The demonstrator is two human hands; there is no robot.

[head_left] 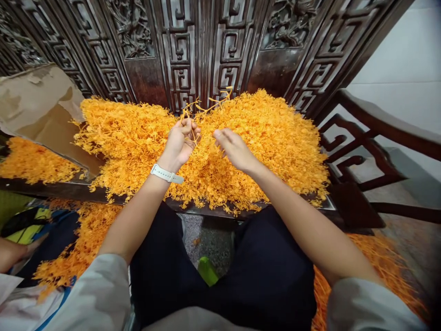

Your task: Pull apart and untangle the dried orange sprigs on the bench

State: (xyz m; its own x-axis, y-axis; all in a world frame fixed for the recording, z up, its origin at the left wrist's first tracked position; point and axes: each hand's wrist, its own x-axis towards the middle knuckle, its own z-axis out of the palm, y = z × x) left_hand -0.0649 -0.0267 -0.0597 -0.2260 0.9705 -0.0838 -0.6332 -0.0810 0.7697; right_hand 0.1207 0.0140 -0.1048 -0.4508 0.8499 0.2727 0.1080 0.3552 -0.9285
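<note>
Over the orange pile, my left hand [179,143] pinches a thin branching orange plastic stem [206,109] between thumb and fingers. The stem's bare, forked end reaches up and to the right, past the hand. A short gap away, my right hand [234,149] has its fingers bent and drawn together, pointing at the left hand. What it holds, if anything, is hidden. Beneath both hands lies a big heap of orange plastic sprigs [275,151], spread over a dark wooden bench [220,210]. A pale watch strap [167,174] circles my left wrist.
Behind the heap rises a carved dark wood backrest [144,78]. The bench's armrest [389,124] stands at right. A torn cardboard piece [44,110] leans at left. More orange sprigs [93,234] hang at lower left, near another person's arm [12,255]. Orange strands [382,262] lie lower right.
</note>
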